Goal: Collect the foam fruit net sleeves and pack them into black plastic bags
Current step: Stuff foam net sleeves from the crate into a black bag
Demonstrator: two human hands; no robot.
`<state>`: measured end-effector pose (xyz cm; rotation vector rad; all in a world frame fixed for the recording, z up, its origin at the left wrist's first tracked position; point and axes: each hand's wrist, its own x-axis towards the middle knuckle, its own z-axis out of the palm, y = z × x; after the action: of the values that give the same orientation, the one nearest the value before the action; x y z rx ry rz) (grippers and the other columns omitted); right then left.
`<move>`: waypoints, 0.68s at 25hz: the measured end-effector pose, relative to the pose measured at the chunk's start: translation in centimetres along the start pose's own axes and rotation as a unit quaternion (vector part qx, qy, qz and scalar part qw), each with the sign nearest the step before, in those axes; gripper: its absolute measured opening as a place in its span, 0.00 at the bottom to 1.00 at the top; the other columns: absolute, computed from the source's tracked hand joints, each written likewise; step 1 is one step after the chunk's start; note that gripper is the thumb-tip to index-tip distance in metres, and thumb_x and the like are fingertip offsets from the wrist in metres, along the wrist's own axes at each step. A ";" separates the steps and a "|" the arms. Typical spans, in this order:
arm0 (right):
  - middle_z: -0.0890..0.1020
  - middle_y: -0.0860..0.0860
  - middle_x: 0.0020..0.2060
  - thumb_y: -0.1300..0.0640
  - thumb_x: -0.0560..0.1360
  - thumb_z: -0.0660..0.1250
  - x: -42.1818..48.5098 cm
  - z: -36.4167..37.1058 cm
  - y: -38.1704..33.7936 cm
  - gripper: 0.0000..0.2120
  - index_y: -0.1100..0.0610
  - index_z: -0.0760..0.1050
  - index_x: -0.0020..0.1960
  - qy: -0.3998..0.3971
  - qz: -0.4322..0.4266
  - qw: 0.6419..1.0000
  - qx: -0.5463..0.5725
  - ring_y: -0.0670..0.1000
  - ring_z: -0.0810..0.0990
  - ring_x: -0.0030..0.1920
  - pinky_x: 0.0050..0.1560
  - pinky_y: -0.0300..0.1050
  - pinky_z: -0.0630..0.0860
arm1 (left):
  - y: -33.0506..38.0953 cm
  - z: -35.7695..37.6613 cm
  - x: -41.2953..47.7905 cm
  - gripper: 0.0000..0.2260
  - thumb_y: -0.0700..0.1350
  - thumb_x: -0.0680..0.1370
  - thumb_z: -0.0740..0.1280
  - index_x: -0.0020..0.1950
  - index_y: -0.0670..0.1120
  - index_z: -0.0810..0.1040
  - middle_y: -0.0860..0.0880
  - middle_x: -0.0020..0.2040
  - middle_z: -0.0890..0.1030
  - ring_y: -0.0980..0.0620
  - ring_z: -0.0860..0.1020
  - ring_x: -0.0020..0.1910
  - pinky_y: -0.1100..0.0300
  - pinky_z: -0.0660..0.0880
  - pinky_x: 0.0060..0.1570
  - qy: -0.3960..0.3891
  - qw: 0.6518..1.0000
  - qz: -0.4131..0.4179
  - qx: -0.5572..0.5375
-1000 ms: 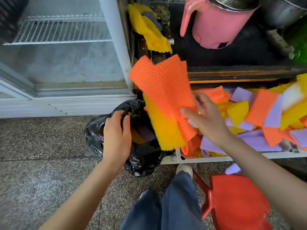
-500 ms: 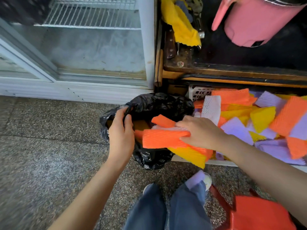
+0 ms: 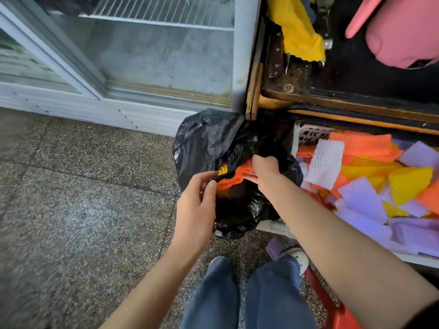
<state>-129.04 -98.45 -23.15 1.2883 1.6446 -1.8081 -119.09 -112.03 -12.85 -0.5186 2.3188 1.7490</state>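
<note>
Beside the tray (image 3: 308, 135), left grip (image 3: 193, 210) pinches bag (image 3: 204, 138); right grip (image 3: 263, 172) clutches orange sleeves (image 3: 237, 178).

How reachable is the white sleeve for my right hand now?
Probably yes, once emptied: right hand grips orange sleeves in the black bag; the white sleeve lies uncovered atop the pile beside it.

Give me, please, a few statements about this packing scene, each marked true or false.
1. The right hand grips orange sleeves at the mouth of the black bag. True.
2. The left hand lies flat on the floor. False: it holds the bag's rim.
3. A white sleeve lies among the loose sleeves to the right of the bag. True.
4. The pink jug stands on the floor. False: it sits on the dark surface above the sleeves.
</note>
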 end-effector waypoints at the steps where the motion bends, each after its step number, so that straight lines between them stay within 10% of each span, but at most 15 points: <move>1: 0.74 0.61 0.56 0.65 0.74 0.63 0.0 0.4 0.5 0.17 0.66 0.66 0.61 0.028 -0.037 0.998 -0.048 0.61 0.77 0.53 0.38 0.48 0.80 | 0.1 -0.2 0.1 0.10 0.41 0.81 0.59 0.49 0.53 0.77 0.56 0.25 0.71 0.57 0.68 0.26 0.63 0.66 0.30 -0.006 1.000 -0.010 -0.005; 3: 0.73 0.62 0.59 0.60 0.73 0.68 -1.1 0.4 1.5 0.20 0.65 0.64 0.60 0.057 -0.167 0.960 -0.219 0.62 0.75 0.55 0.53 0.52 0.74 | 0.5 -0.6 0.3 0.10 0.40 0.81 0.59 0.47 0.51 0.78 0.55 0.23 0.70 0.57 0.67 0.24 0.64 0.65 0.28 0.005 0.999 -0.023 -0.038; 8: 0.72 0.55 0.63 0.51 0.79 0.61 -3.6 -3.8 4.1 0.22 0.59 0.65 0.69 -0.170 -0.358 0.763 -0.511 0.55 0.72 0.64 0.61 0.47 0.69 | 1.3 0.5 0.5 0.09 0.40 0.81 0.59 0.47 0.51 0.76 0.57 0.26 0.71 0.59 0.67 0.27 0.67 0.67 0.29 0.064 0.996 -0.007 -0.066; 13: 0.77 0.57 0.58 0.53 0.75 0.67 -1.9 -15.7 3.4 0.21 0.63 0.71 0.63 -0.011 -0.480 0.723 -0.496 0.58 0.75 0.60 0.61 0.46 0.70 | 1.2 4.5 -0.6 0.09 0.42 0.81 0.59 0.48 0.52 0.77 0.58 0.28 0.69 0.58 0.66 0.30 0.63 0.65 0.33 0.070 0.996 -0.003 -0.054; 17: 0.72 0.70 0.61 0.34 0.54 0.75 3.6 -26.1 4.9 0.54 0.69 0.64 0.66 0.030 -0.380 0.598 -0.705 0.72 0.71 0.62 0.63 0.66 0.65 | 1.0 8.3 -2.0 0.08 0.43 0.81 0.59 0.50 0.49 0.77 0.57 0.27 0.69 0.58 0.67 0.29 0.60 0.66 0.33 0.062 0.997 -0.013 -0.049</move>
<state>-117.46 -74.46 -26.17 -0.1764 2.7857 -0.0848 -118.09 -103.48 -13.58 -0.6902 2.3030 1.8762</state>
